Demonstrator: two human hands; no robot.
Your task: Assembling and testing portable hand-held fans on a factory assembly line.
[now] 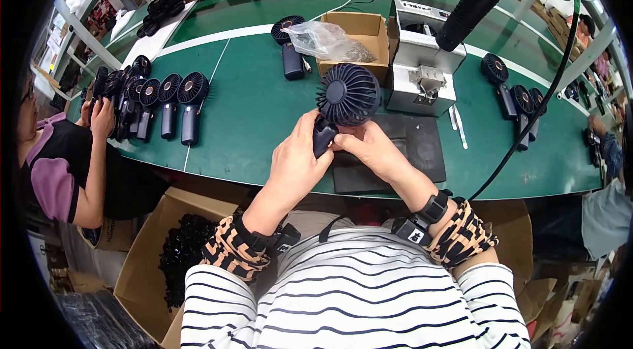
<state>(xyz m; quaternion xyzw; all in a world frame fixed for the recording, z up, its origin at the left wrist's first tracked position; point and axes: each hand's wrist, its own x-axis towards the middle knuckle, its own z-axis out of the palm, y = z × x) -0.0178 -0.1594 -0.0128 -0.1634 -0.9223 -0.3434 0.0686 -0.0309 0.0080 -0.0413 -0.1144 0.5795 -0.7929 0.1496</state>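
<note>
So, clock centred on the fan in our hands: way out at 9 o'clock there's a co-worker (pixel 53 171), one hand (pixel 103 117) up by the left end of a row of dark fans (pixel 169 99). Round 7 to 8, below the table (pixel 244 98) edge, an open carton (pixel 198 204) has a heap of black parts (pixel 188 250) in it. Another fan (pixel 293 62) lies at about 10:30. Our left hand (pixel 297 158) is wrapped round the handle of our fan (pixel 347 94), fingers clamped on it. The fan's up over the table's near side, head pointing to 12. Our right hand (pixel 373 150) has its thumb on the handle near the neck and its fingers curled in behind, partly hidden, so that's clamped too. At 12 sits a box (pixel 372 26) with a clear bag (pixel 323 39) in it. At 4 we've got a black mat (pixel 425 144), at 2 a silver machine (pixel 422 101). A slim pale tool (pixel 458 126) lies just past 3, then more fans (pixel 521 105) at 3.
</note>
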